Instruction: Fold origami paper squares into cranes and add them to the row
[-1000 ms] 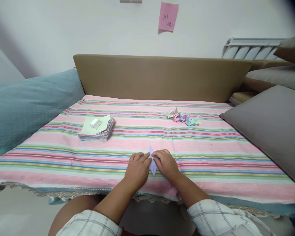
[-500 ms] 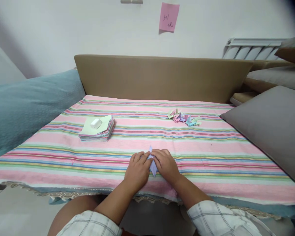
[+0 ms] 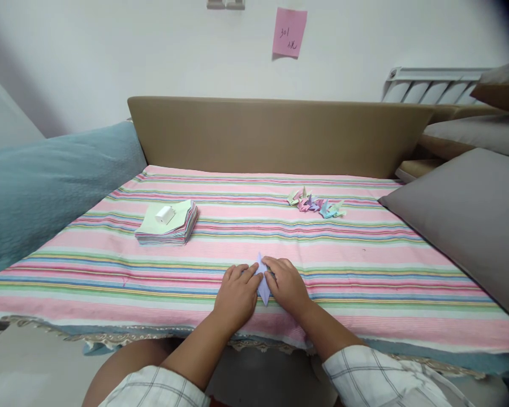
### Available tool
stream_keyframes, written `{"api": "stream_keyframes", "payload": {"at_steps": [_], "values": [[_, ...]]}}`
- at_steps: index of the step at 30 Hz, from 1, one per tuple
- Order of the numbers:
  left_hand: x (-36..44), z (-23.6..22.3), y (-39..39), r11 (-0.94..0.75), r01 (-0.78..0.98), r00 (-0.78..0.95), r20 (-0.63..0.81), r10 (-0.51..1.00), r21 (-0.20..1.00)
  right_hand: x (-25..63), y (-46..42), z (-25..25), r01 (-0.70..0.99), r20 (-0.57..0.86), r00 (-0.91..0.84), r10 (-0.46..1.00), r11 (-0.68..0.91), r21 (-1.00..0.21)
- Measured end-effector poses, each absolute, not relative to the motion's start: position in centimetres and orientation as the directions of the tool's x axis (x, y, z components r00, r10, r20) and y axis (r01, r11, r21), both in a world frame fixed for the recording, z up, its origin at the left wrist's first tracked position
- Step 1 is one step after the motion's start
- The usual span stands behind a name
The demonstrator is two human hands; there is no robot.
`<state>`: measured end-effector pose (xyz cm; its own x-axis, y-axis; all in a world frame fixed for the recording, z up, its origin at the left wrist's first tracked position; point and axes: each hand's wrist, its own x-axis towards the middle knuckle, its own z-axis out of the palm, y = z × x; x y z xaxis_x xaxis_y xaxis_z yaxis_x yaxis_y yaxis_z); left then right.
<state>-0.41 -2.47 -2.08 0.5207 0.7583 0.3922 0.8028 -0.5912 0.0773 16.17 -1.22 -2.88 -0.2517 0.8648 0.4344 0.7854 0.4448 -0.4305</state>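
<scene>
A narrow, diamond-shaped piece of folded lavender origami paper point(image 3: 263, 289) lies on the striped cloth point(image 3: 161, 288) in front of me. My left hand point(image 3: 238, 291) presses on its left edge, with the fingers bent and the tips on the paper. From the other side, my right hand point(image 3: 286, 284) grips the right edge between thumb and fingers. Both ends of the paper show, one above and one below my fingertips; its middle is partly hidden by them.
A stack of coloured paper point(image 3: 167, 230) with a white charger plug point(image 3: 165, 215) on top lies to the left. Several folded paper cranes point(image 3: 316, 203) sit in a cluster farther back on the right. A grey cushion point(image 3: 466, 215) borders the right side, a brown backrest point(image 3: 280, 135) the back.
My right fingertips have shifted very slightly, and a bit more of the paper's upper part shows between the hands. Otherwise both hands stay on the paper.
</scene>
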Motion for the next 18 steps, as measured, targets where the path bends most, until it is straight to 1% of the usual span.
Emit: {"api": "stream_keyframes", "payload": {"at_steps": [2,4,11,16,18], "values": [[-0.46,-2.08,-2.41,-0.595,0.8,0.527,0.387,0.757,0.077,16.27,-1.3,-2.85,0.771,0.478,-0.225,0.849,0.455,-0.446],[-0.47,-2.02,-2.39,-0.598,0.798,0.533,0.377,0.757,0.074,16.29,-1.42,-2.82,0.773,0.492,-0.213,0.844,0.454,-0.443],[-0.38,-1.98,-2.41,-0.592,0.802,0.523,0.383,0.761,0.08,16.02,-1.49,-2.75,0.81,0.467,-0.244,0.85,0.443,-0.385],[-0.58,-2.2,-2.79,-0.553,0.83,0.454,0.48,0.751,0.08,16.16,-1.46,-2.58,0.819,0.463,-0.267,0.845,0.453,-0.352],[-0.63,-2.3,-2.92,-0.528,0.846,0.424,0.499,0.756,0.081,16.24,-1.65,-2.46,0.824,0.451,-0.283,0.847,0.455,-0.337]]}}
